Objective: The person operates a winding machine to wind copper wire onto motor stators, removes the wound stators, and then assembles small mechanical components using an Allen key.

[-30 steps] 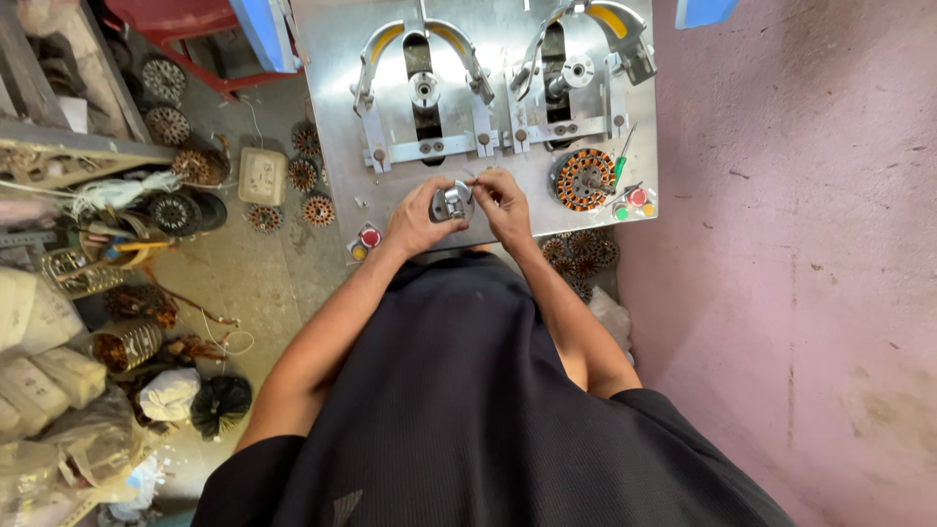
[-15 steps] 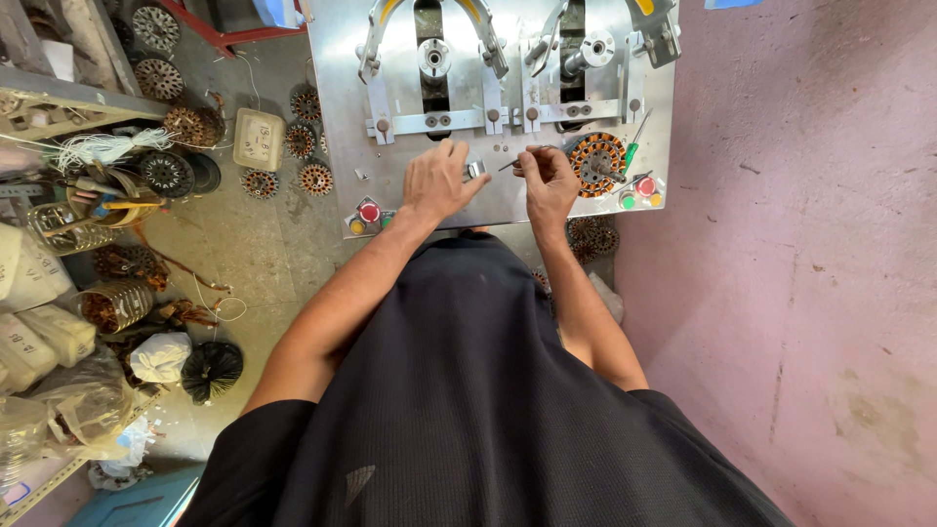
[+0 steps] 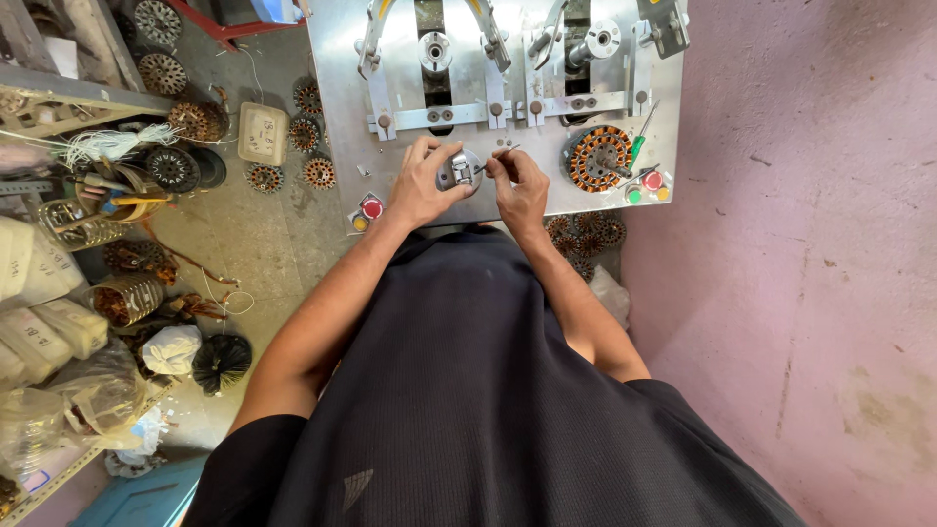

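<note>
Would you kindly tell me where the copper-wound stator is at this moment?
In the head view, the copper-wound stator lies on the metal worktable, right of the right hand and beside the green-handled screwdriver.

**Count at the metal bench**

Two hands are in view: the left hand (image 3: 422, 185) and the right hand (image 3: 519, 187), with one small round metal part (image 3: 459, 171) between them. One orange-wound stator (image 3: 595, 158) lies on the metal plate (image 3: 337, 117). Two red buttons show, one (image 3: 372, 208) at left and one (image 3: 651, 181) at right. Two round spindles (image 3: 435, 51) stand upright on the plate.
</note>
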